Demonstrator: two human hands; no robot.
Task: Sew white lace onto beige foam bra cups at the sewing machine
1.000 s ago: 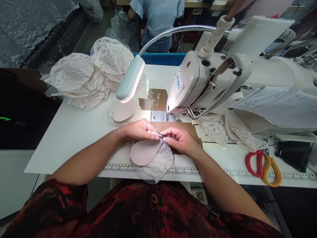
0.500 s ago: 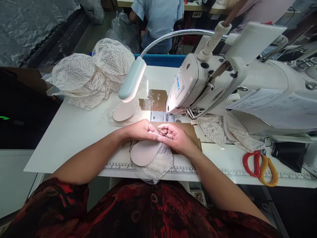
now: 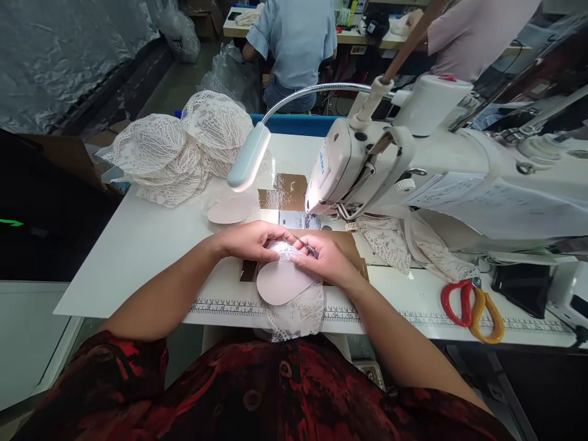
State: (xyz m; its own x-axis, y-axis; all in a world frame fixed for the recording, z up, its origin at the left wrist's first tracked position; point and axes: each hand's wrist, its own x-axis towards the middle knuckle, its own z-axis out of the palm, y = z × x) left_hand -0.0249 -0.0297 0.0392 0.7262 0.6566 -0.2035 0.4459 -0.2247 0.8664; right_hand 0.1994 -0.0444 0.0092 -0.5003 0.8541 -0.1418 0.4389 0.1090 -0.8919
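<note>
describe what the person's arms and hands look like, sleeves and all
Both hands are bare, without gloves. The forearms are uncovered, with no watch or bracelet visible at the wrists. The loose short sleeves are dark with blotchy red patches, matching the shirt.

Lace pile (image 3: 156, 153) at left, pad (image 3: 282, 284) before sewing machine (image 3: 334, 160), scissors (image 3: 478, 303) at right

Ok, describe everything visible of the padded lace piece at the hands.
The padded lace piece has a smooth, pale pink, rounded pad over whitish, fabric-like openwork lace with an uneven hem. It lies pad up across the ruler strip, its lace reaching the table's front edge. The left hand and right hand touch its far end, partly hiding it.
</note>
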